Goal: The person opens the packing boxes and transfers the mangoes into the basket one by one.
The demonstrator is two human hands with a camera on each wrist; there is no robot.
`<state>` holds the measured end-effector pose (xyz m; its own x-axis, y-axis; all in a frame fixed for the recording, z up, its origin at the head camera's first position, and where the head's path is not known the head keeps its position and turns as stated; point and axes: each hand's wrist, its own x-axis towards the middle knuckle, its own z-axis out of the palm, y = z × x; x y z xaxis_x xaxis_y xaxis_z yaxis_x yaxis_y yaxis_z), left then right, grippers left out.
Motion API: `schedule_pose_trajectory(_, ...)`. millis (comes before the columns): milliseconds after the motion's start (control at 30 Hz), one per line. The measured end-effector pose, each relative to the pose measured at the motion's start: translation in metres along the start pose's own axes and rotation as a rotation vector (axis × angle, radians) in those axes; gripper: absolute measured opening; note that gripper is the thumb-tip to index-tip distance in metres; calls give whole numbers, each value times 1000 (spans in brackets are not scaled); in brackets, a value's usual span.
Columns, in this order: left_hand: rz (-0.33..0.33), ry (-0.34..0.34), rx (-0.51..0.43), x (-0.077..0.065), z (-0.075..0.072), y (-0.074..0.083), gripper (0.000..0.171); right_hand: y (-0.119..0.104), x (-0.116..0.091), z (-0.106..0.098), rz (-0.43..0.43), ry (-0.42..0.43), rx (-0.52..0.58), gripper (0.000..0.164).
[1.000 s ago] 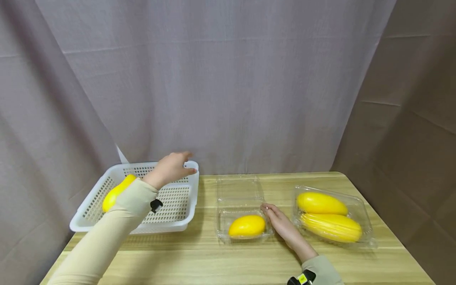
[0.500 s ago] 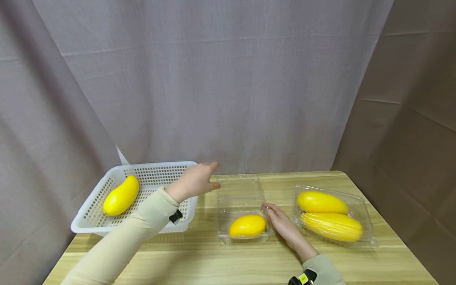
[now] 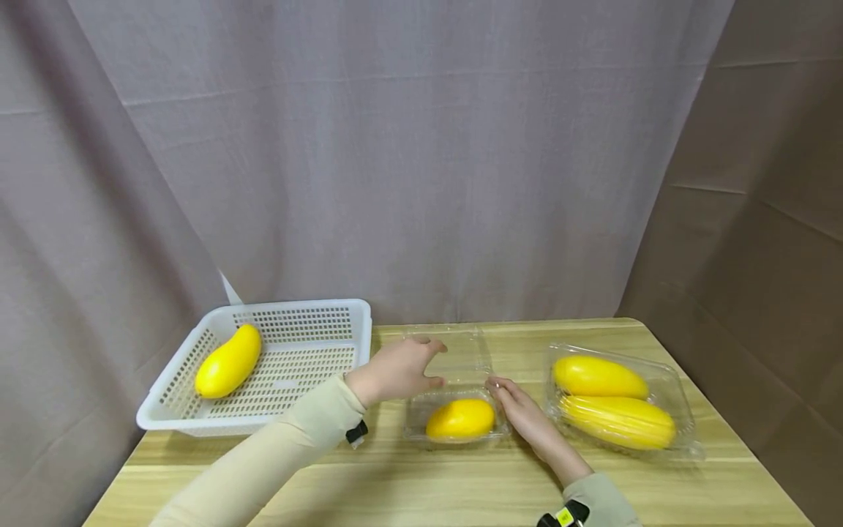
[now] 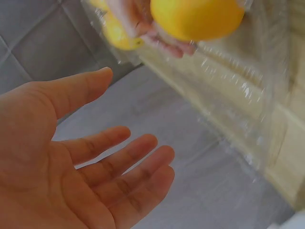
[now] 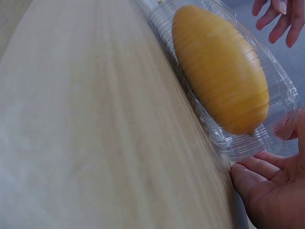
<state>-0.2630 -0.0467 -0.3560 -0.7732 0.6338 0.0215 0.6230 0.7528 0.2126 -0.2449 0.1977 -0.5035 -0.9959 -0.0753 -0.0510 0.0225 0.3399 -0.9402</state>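
A yellow mango (image 3: 460,419) lies in the base of a clear plastic clamshell box (image 3: 415,432), whose lid (image 3: 466,350) is folded back flat behind it. My right hand (image 3: 527,419) holds the box by its right side, near the hinge corner; in the right wrist view, fingers (image 5: 261,168) bend at the box's end, and part of the hand shows through the clear plastic. Above the left part of the lid hovers my left hand (image 3: 400,368), holding nothing. Its thumb and fingers (image 4: 136,183) are spread apart in the left wrist view.
On the left stands a white perforated basket (image 3: 365,329) with one yellow mango (image 3: 228,361) inside. To the right, another clear clamshell box (image 3: 672,388) holds two mangoes (image 3: 599,377) under its lid. All stand on a wooden table (image 3: 395,490) backed by a grey curtain (image 3: 421,161).
My left hand has moved right and toward me, from over the basket's far right corner to over the box lid. The right hand has kept its place at the box.
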Motion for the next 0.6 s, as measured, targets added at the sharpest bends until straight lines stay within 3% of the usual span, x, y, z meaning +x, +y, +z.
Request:
schedule_pose_trajectory(300, -22, -69, -55, 5, 29, 2, 54, -2, -1, 0, 10, -5, 11, 53)
schedule_pose_trajectory(600, 27, -110, -52, 7, 46, 8, 58, -2, -2, -1, 6, -19, 18, 54)
